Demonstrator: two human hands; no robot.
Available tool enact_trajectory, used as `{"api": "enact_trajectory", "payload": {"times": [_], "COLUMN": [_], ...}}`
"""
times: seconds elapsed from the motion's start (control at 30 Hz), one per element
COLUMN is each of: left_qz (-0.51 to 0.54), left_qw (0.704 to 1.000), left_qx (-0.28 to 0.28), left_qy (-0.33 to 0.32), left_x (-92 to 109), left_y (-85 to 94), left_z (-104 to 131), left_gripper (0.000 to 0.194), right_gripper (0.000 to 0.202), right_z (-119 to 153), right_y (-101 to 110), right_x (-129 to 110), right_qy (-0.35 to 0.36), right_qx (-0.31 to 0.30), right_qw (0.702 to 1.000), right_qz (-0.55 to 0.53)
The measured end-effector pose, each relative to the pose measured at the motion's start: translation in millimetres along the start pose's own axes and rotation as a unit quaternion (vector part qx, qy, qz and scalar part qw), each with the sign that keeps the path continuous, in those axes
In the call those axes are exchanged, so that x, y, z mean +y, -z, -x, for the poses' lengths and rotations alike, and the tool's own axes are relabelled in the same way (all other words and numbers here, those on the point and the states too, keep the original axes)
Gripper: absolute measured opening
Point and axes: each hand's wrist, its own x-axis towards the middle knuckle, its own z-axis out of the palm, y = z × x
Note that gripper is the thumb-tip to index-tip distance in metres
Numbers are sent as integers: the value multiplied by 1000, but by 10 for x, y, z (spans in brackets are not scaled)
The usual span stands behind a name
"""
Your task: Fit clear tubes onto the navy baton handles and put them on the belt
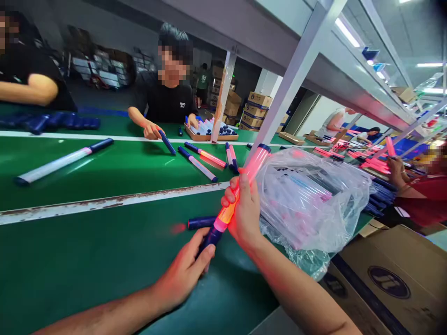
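A light stick (pixel 228 210) glowing red-orange slants up to the right in front of me, with a dark blue handle and a dark cap at its top. My left hand (pixel 195 260) is closed around the handle. Higher up, my right hand (pixel 246 209) wraps the glowing tube. Just behind the handle lies a dark blue handle piece (pixel 200 222) on the green surface (pixel 104 260), its right end hidden. Close to my right hand sits a clear plastic bag (pixel 314 200) full of pale tubes.
Several light sticks (pixel 198 164) lie on the green belt (pixel 139 170) beyond a white rail (pixel 122 199). Across it a person (pixel 164 93) holds a dark blue handle near a cardboard tray (pixel 213 135). A slanted metal post (pixel 293 70) rises behind the bag. Cardboard boxes (pixel 394 270) stand at lower right.
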Motion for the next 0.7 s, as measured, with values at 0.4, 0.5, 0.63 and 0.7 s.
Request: {"api": "enact_trajectory", "payload": {"times": [0.4,0.5,0.63,0.7], "left_qz": [-125,-165,-179,-181], "left_qw": [952,930,924,927], "left_qx": [-80,-33,5,13], "left_qy": [-267,-327,-338,-329], "left_x": [850,884,652,558], "left_y": [-52,-171,-279,-287], "left_z": [-165,-193,-185,-200], "left_gripper": [40,48,47,49], "right_gripper": [19,24,29,26], "right_z": [305,467,602,614], "right_y": [-185,-222,-224,-199], "right_x": [-593,-586,-588,-561], "right_qy": [111,105,115,107], "right_qx": [-199,-166,-124,-134], "right_qw": [972,977,980,976], "right_qz": [57,82,109,138]}}
